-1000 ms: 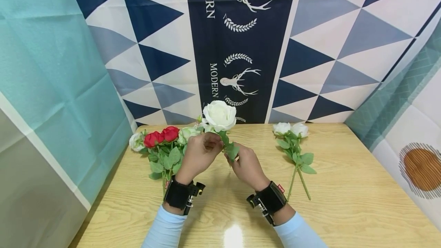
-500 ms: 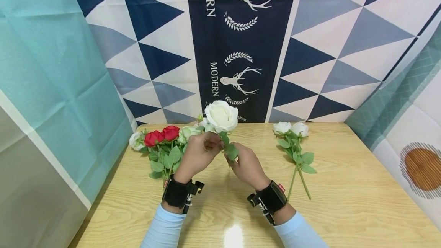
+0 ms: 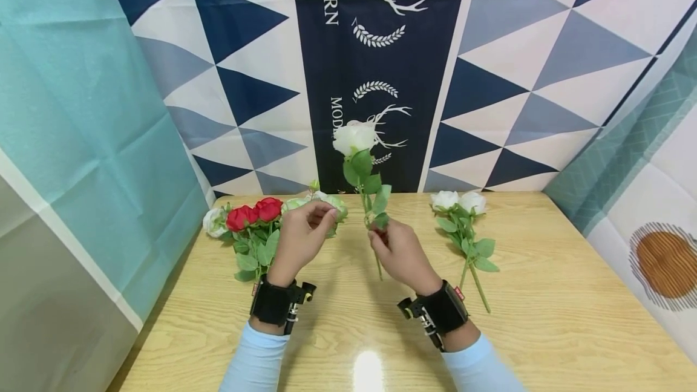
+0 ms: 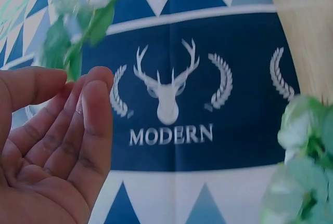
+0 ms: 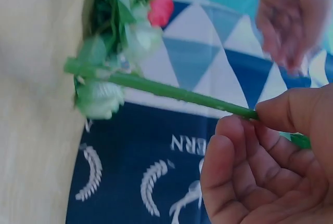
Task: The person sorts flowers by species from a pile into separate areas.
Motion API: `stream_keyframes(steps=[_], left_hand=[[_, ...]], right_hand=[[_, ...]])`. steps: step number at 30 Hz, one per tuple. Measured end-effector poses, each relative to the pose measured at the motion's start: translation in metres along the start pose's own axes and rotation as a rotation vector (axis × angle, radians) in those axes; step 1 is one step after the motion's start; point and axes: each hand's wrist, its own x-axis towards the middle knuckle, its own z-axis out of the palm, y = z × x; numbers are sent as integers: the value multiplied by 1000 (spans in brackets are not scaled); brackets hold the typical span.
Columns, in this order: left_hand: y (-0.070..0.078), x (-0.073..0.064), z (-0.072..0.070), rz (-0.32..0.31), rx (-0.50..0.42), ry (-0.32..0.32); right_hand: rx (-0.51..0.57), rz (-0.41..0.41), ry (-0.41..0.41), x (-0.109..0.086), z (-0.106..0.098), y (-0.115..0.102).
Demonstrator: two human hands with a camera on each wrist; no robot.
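Observation:
A white rose with a leafy green stem stands almost upright above the middle of the table. My right hand pinches its stem between thumb and fingers, and the stem's lower end sticks out below. To the left of the rose, my left hand is apart from it, its fingers loosely bent and nothing between them. In the left wrist view, the left hand's thumb and fingertips lie in front of blurred leaves. Beneath the left hand, pale green roses are partly hidden.
Red roses and a white rose lie at the table's left with leafy stems. Two white roses lie on the right side. A patterned cloth hangs behind the table's back edge.
The left hand has come off the rose and moved slightly left. The right hand has moved a little right, and the rose now stands higher and more upright, with more stem showing.

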Motion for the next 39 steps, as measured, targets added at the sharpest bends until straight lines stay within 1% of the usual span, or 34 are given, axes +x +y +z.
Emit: stream_keyframes(steps=[2,5,8,10,13,16,18,20,24,27,33,39], left_hand=[[-3,1,-7,-13,19,28],[-9,2,-15,-27,29,70],[-15,2,-25,-36,45,84],[-19,0,-32,-50,78,62],[-28,-2,-43,-87,161,-11],[-36,-5,-53,-130,248,-75],[-40,-5,-58,-152,284,-88],[-43,-6,-61,-172,296,-88],[-45,-5,-63,-190,296,-86],[-45,-4,-63,-195,295,-93],[-45,-4,-63,-220,305,-106],[-43,-4,-64,-228,293,-117]], right_hand=[[-13,24,23,1,-9,5],[-36,86,51,2,-24,14],[-63,143,76,1,-39,26],[-87,169,91,0,-49,35],[-141,205,118,-3,-64,51],[-191,255,121,-8,-78,68],[-212,303,102,-13,-86,78],[-217,352,67,-19,-94,88],[-216,443,-25,-29,-104,106],[-229,496,-85,-34,-107,119],[-212,544,-165,-41,-105,133],[-204,585,-208,-46,-103,144]])
